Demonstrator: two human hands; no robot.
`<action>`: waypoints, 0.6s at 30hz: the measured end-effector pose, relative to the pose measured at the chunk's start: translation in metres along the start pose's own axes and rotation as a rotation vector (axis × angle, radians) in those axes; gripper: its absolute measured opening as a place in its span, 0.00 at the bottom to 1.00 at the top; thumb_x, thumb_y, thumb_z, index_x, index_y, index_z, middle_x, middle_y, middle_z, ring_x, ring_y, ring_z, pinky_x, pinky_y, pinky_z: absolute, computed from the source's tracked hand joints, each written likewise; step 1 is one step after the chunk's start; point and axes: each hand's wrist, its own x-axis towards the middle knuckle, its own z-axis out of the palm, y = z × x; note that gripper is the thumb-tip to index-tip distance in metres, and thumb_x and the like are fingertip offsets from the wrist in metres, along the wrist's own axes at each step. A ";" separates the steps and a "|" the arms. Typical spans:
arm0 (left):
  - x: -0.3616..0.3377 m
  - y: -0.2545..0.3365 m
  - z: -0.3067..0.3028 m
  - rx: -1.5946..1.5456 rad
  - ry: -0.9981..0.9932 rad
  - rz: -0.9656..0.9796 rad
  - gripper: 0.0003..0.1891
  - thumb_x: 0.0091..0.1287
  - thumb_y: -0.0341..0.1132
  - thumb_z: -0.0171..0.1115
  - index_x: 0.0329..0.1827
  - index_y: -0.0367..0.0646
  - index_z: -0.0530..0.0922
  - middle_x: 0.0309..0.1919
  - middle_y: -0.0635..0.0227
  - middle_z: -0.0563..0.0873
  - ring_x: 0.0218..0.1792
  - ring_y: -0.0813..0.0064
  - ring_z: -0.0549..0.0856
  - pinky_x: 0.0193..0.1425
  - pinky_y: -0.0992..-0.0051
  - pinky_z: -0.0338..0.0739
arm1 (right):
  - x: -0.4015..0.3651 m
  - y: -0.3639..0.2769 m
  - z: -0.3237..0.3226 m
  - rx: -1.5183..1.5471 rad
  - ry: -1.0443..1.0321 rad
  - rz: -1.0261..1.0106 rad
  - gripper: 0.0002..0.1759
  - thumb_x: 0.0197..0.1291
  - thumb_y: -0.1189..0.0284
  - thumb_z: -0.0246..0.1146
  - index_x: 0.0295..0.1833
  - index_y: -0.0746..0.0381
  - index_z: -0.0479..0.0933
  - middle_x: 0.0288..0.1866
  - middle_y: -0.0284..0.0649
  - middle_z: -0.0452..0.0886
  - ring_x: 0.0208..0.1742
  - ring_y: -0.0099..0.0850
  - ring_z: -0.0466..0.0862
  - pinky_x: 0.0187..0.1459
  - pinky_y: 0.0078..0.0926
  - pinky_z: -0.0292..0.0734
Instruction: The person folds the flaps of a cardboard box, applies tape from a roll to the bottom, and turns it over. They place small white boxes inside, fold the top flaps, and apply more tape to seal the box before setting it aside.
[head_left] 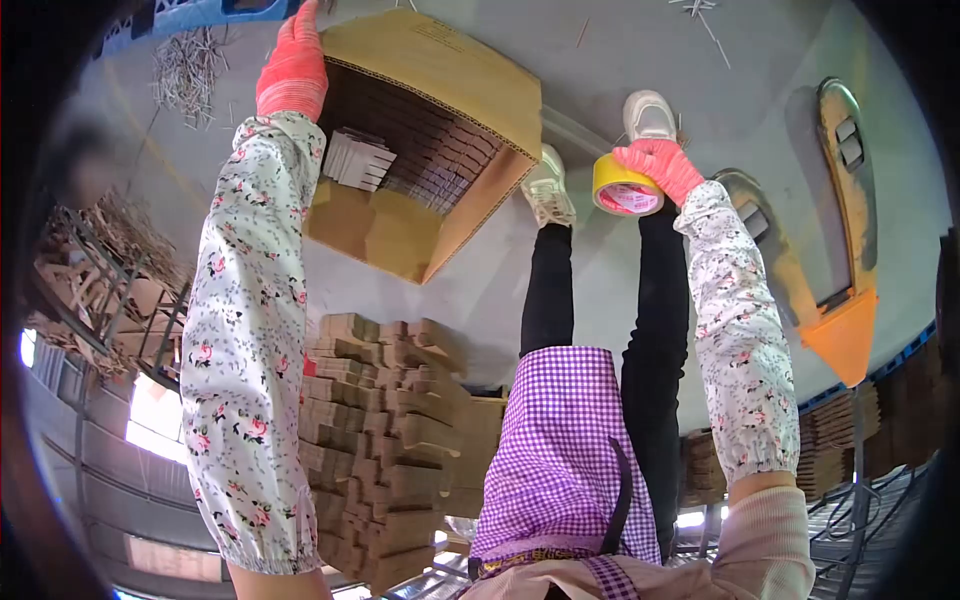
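An open cardboard box (450,65) stands on the floor at upper left, its flaps spread. Packed inside are rows of thin cardboard pieces (440,165), with a paler slotted bundle (358,160) lying at the near left. My left hand (293,75), in a pink glove, rests against the box's left edge with fingers stretched out; it holds nothing visible. In my right hand (660,165), also gloved in pink, is a roll of yellow tape (608,180), gripped by its rim to the right of the box.
An orange pallet truck (840,335) with worn forks is at right. Stacked cardboard pieces (380,430) rise at lower left. Thin scraps (190,80) litter the floor near a blue pallet (205,12). My shoes (548,190) are beside the box.
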 end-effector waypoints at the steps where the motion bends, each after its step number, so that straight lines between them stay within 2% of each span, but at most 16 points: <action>1: 0.000 0.003 -0.004 0.008 -0.008 -0.006 0.40 0.54 0.20 0.52 0.71 0.60 0.52 0.63 0.61 0.68 0.54 0.50 0.76 0.55 0.61 0.73 | 0.001 0.005 0.004 -0.005 0.000 -0.009 0.26 0.52 0.49 0.66 0.31 0.65 0.81 0.27 0.36 0.80 0.32 0.24 0.78 0.38 0.25 0.72; 4: 0.005 0.009 -0.006 0.022 -0.032 -0.008 0.41 0.54 0.20 0.53 0.71 0.60 0.52 0.63 0.60 0.68 0.53 0.50 0.76 0.55 0.61 0.73 | -0.001 0.017 0.013 -0.009 -0.024 -0.006 0.25 0.52 0.51 0.66 0.33 0.65 0.81 0.28 0.36 0.80 0.33 0.25 0.79 0.39 0.25 0.73; 8: 0.005 0.000 -0.005 0.067 -0.025 -0.011 0.41 0.53 0.20 0.53 0.71 0.60 0.52 0.63 0.60 0.67 0.54 0.50 0.76 0.56 0.61 0.72 | -0.011 0.029 0.063 0.232 0.001 0.032 0.24 0.53 0.52 0.66 0.36 0.66 0.81 0.30 0.40 0.81 0.36 0.28 0.80 0.42 0.26 0.74; 10: 0.010 -0.013 0.006 0.035 0.031 0.080 0.40 0.54 0.23 0.56 0.71 0.57 0.51 0.64 0.60 0.67 0.55 0.50 0.75 0.57 0.61 0.71 | -0.002 0.051 0.099 0.080 0.083 -0.239 0.25 0.52 0.51 0.66 0.37 0.66 0.81 0.31 0.42 0.82 0.36 0.29 0.80 0.41 0.27 0.74; 11: 0.014 -0.016 0.009 0.019 0.052 0.102 0.40 0.55 0.24 0.57 0.71 0.55 0.51 0.64 0.60 0.66 0.56 0.50 0.74 0.58 0.61 0.70 | 0.004 0.046 0.110 0.069 0.111 -0.222 0.26 0.51 0.51 0.67 0.37 0.67 0.81 0.32 0.42 0.82 0.36 0.30 0.81 0.41 0.27 0.75; 12: 0.011 -0.004 0.000 0.080 0.154 0.160 0.39 0.55 0.26 0.59 0.71 0.53 0.52 0.64 0.60 0.66 0.57 0.50 0.73 0.59 0.61 0.69 | 0.010 0.039 0.121 0.058 0.139 -0.205 0.27 0.50 0.50 0.67 0.38 0.67 0.81 0.32 0.43 0.82 0.36 0.30 0.81 0.41 0.27 0.75; 14: -0.017 0.036 -0.032 0.220 0.352 0.255 0.39 0.55 0.31 0.63 0.70 0.48 0.53 0.65 0.59 0.65 0.59 0.49 0.71 0.61 0.61 0.68 | 0.019 0.003 0.150 0.180 0.178 0.118 0.29 0.49 0.49 0.67 0.38 0.67 0.81 0.34 0.44 0.83 0.36 0.31 0.82 0.41 0.27 0.75; 16: -0.073 0.054 -0.047 0.032 0.311 0.284 0.39 0.53 0.38 0.69 0.67 0.42 0.59 0.64 0.55 0.66 0.61 0.51 0.69 0.62 0.60 0.66 | 0.017 -0.007 0.146 0.218 0.097 0.134 0.31 0.47 0.47 0.68 0.38 0.68 0.81 0.34 0.45 0.83 0.36 0.31 0.82 0.41 0.27 0.75; 18: -0.138 0.069 -0.043 -0.406 0.045 0.317 0.37 0.53 0.46 0.68 0.63 0.37 0.65 0.54 0.49 0.75 0.56 0.53 0.74 0.61 0.61 0.68 | 0.025 0.001 0.134 0.280 0.074 0.105 0.33 0.46 0.44 0.67 0.37 0.68 0.81 0.34 0.44 0.83 0.35 0.30 0.82 0.40 0.26 0.74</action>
